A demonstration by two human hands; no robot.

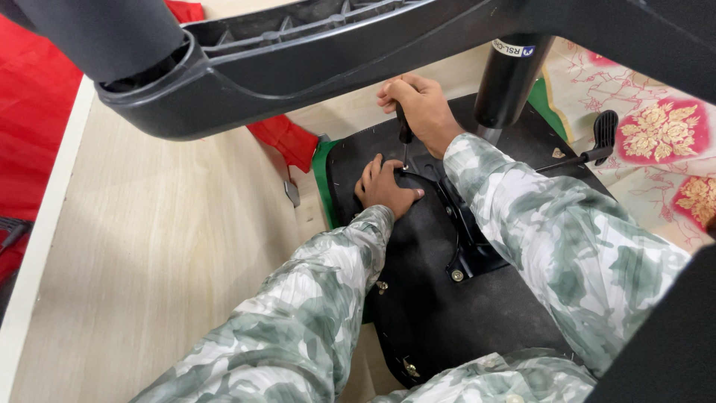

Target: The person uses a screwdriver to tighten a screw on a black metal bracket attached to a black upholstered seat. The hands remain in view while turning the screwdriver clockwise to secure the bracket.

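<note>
Pale wood boards make up the counter (171, 254), with red cloth (33, 97) at its far left and a flowery cream and pink cloth (656, 134) on the right. An upside-down black chair seat (432, 298) lies on the counter, over a bit of green. A black metal plate (466, 250) is bolted to the seat, and a black gas cylinder (511, 78) stands up from it. A black lever (589, 149) sticks out to the right. The right hand (421, 104) is closed around a black screwdriver (403, 130), its tip pointing down at the plate. The left hand (384, 186) lies flat on the seat, just beside the tip. A dark chair base (298, 60) hangs across the top.
</note>
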